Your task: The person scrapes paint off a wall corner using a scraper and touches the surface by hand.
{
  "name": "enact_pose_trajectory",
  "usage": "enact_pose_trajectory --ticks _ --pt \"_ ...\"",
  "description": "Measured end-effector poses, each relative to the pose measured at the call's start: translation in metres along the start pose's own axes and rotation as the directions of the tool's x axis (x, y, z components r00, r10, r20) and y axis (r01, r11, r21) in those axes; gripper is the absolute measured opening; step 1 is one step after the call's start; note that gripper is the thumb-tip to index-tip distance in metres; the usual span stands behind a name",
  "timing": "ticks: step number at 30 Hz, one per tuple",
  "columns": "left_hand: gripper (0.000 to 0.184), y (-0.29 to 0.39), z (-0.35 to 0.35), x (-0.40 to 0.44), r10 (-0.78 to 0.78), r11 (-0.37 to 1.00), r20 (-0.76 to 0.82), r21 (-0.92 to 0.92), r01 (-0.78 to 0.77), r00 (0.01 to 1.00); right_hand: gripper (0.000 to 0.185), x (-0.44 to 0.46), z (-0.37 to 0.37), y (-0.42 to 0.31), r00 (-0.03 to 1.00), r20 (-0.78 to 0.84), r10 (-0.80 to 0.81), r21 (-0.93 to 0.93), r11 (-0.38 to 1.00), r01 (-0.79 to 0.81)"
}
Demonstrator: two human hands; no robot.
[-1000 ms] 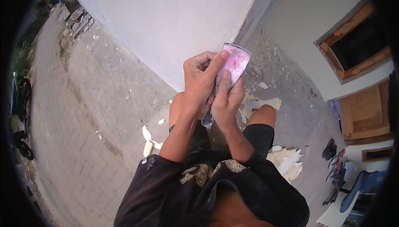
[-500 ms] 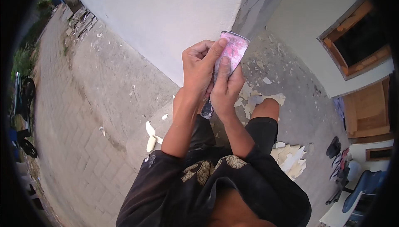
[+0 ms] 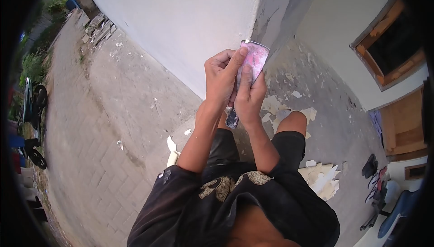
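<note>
A scraper (image 3: 257, 60) with a broad, pink-and-white smeared blade and a dark handle end is held in both hands against the corner of the white wall (image 3: 181, 25). My left hand (image 3: 222, 77) grips its left side, thumb lying on the blade. My right hand (image 3: 248, 95) is wrapped round its lower part, with the thumb on the blade too. The handle end shows below my hands. A small whitish bit sits at the blade's top left edge, beside the wall corner.
Peeled paint flakes (image 3: 321, 179) lie on the concrete floor around my knees. Rubble (image 3: 98, 29) is piled at the back left, and a motorbike (image 3: 34, 104) stands at the far left. On the right are a wood-framed window (image 3: 389, 43), sandals (image 3: 370, 165) and a blue chair (image 3: 398, 213).
The scraper and both hands first rose along the wall corner, then dropped slightly. A whitish bit now shows at the blade's edge. The camera view has shifted a little.
</note>
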State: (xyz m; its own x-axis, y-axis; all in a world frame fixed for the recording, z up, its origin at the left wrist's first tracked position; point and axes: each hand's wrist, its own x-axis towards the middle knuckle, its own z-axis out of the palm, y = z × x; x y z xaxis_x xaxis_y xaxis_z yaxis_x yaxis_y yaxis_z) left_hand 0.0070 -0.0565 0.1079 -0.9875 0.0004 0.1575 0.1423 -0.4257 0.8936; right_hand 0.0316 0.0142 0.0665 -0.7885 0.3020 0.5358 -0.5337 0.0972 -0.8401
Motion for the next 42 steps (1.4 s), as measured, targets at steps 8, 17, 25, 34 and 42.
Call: enact_pose_trajectory --ticks 8,17,25,34,42 --pt "0.029 -0.007 0.001 0.004 0.093 0.996 -0.016 0.012 -0.093 0.996 0.033 0.008 0.005 0.009 0.983 -0.041 -0.179 -0.022 0.984 0.179" --pt "0.026 -0.019 0.001 0.008 0.170 0.985 -0.015 -0.038 -0.171 0.985 0.031 0.011 0.003 0.013 0.979 -0.054 -0.197 0.020 0.980 0.198" --pt "0.024 -0.033 0.004 0.011 0.277 0.960 -0.067 -0.019 -0.279 0.958 0.027 0.019 -0.006 0.026 0.956 -0.027 -0.292 -0.090 0.953 0.288" --pt "0.028 -0.032 0.003 0.006 0.226 0.974 -0.055 -0.019 -0.227 0.973 0.028 0.014 -0.015 0.020 0.989 0.053 -0.138 -0.007 0.990 0.139" --pt "0.032 -0.023 0.005 0.005 0.166 0.986 -0.013 -0.029 -0.167 0.986 0.031 0.013 -0.018 0.010 0.994 0.101 -0.033 0.099 0.995 0.023"
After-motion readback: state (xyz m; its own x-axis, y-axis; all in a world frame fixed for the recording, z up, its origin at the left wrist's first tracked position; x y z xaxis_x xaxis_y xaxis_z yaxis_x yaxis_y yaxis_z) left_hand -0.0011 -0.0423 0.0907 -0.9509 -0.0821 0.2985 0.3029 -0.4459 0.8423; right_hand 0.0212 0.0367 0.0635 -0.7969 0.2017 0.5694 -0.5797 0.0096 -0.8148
